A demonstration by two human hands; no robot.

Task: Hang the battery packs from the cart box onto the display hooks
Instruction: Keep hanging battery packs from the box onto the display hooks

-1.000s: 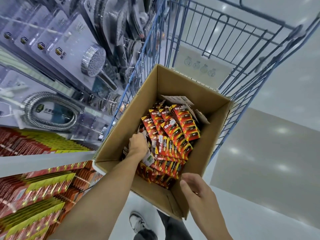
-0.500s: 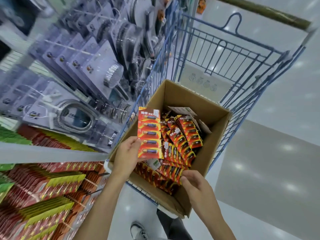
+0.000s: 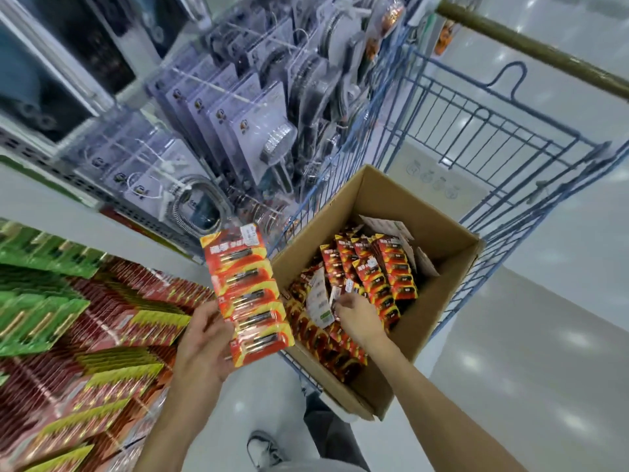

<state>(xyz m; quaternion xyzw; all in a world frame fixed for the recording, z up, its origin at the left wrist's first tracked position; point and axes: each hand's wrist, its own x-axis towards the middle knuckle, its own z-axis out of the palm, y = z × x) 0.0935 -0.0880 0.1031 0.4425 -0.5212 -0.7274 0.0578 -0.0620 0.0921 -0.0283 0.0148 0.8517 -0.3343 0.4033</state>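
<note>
Nearest: left hand (image 3: 204, 338) grips the lower edge of a long red-and-yellow strip of carded battery packs (image 3: 247, 294), approx five cells stacked, held up just left of the box, clear of it; right hand (image 3: 355, 318) is down inside the open brown cardboard box (image 3: 439, 321), fingertips pinching at a white-backed card (image 3: 320, 301) among the loose red battery packs (image 3: 371, 274), w/ grip not fully visible, so likely mid-pick.

Step, as I judge it: fetch stage, one strip out, a second being picked; nothing hung yet. Next move calls for lifting the second strip free w/o snagging its neighbours, then turning left to find the hang-hole at the strip's top and threading it on a hook.

Box sits in the blue wire cart (image 3: 476, 141); left, full rows of red and green hanging packs (image 3: 68, 301); beyond, clear blister packs w/ shower heads and hoses (image 3: 245, 117).

Writing: small white price sticker on the strip's top, red brand text too blurred to read; pale care icons on the cart's far panel, illegible.
</note>
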